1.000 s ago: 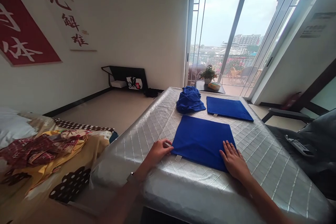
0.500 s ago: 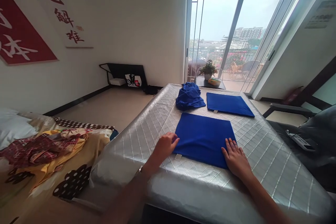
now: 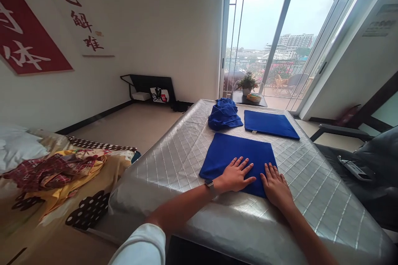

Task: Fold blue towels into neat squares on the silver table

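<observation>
A flat blue cloth piece (image 3: 239,149), roughly square, lies on the silver quilted cover (image 3: 174,161) in front of me. Fingers spread, my left hand (image 3: 236,176) rests flat on its near middle part. At its near right corner, my right hand (image 3: 276,184) lies with fingers stretched out, partly over the edge. Beyond it to the right is a second flat blue cloth piece (image 3: 270,124) with a small white tag. A crumpled heap of blue cloth (image 3: 224,115) sits at the far left of the cover.
A low bed (image 3: 37,215) with a plaid cloth (image 3: 52,172) stands on the left. On the right, a black armchair (image 3: 342,153) holds a white remote-like object (image 3: 354,169). A potted plant (image 3: 247,82) stands on a small table by the glass door (image 3: 264,20).
My left hand has moved right from the cloth's left edge onto its near middle and spread its fingers. My right hand stays at the right corner. The near-left white tag is now hidden.
</observation>
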Available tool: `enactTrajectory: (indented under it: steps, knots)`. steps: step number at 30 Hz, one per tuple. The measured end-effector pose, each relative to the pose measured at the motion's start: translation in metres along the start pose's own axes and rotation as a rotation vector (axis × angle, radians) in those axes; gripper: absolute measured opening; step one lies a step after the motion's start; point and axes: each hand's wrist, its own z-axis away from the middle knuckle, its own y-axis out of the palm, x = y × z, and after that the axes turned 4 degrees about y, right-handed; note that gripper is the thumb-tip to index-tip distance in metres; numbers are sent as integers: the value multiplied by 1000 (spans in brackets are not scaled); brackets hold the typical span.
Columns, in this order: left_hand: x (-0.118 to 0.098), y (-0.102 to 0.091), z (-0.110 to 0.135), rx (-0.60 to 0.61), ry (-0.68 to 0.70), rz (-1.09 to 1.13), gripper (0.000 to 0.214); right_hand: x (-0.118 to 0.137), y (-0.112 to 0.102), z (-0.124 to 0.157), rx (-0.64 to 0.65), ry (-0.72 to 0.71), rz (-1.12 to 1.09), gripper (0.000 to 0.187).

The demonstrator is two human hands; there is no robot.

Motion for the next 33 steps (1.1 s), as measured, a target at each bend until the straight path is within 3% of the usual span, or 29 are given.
enactTrajectory:
  steps: [5, 9, 12, 15, 18, 21, 27, 30, 33]
  knots:
    - [11, -19, 49, 49, -14, 5, 68, 4, -5, 1, 8, 29, -20, 65]
    - [32, -34, 83, 69, -225, -34, 71, 8, -10, 3, 34, 52, 14, 64]
    - [47, -42, 100, 93, -338, -28, 75, 12, -17, 4, 77, 70, 48, 64]
    - [53, -43, 107, 94, -317, -13, 78, 16, -31, -1, 123, 72, 86, 63]
    - [51, -40, 107, 80, -306, -16, 78, 21, -48, -16, 160, 68, 113, 59]
    - [50, -38, 107, 75, -307, -22, 77, 24, -57, -37, 102, 69, 84, 57]
    - [55, -52, 106, 164, -329, -14, 82, 18, -32, -58, 72, 127, -10, 64]
    - [52, -57, 84, 113, -386, -66, 83, 14, -20, -58, 56, 131, -39, 65]
    - [40, -49, 39, 41, -330, -96, 81, 13, -18, -57, 44, 137, -54, 65]
